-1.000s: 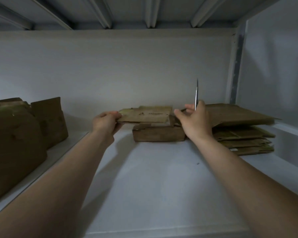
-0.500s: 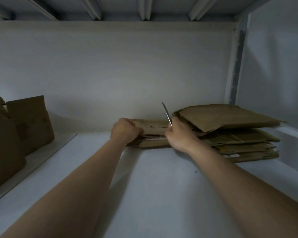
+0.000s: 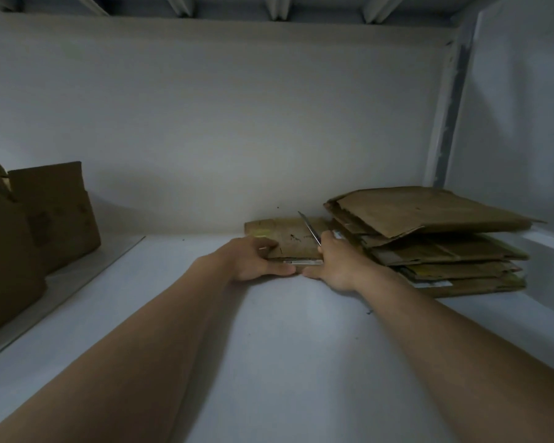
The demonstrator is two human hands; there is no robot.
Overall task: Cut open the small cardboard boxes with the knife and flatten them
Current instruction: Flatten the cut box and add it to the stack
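Note:
A flattened small cardboard box (image 3: 290, 238) lies on the white shelf (image 3: 269, 346) near the back wall. My left hand (image 3: 253, 259) holds its front left edge, thumb under the front edge and fingers curled on top. My right hand (image 3: 339, 263) presses on the box's right end while gripping a thin knife (image 3: 309, 227), whose blade sticks up and back to the left above the cardboard. Both thumbs nearly meet at the box's front edge.
A stack of several flattened boxes (image 3: 429, 244) lies right of the box, against the right wall. Uncut brown boxes (image 3: 36, 225) stand on a thin board at the left. The shelf above hangs low overhead.
The box was held up in both hands; now it lies pressed flat on the shelf. The knife blade went from upright to tilted back-left. Both hands came down and closer together.

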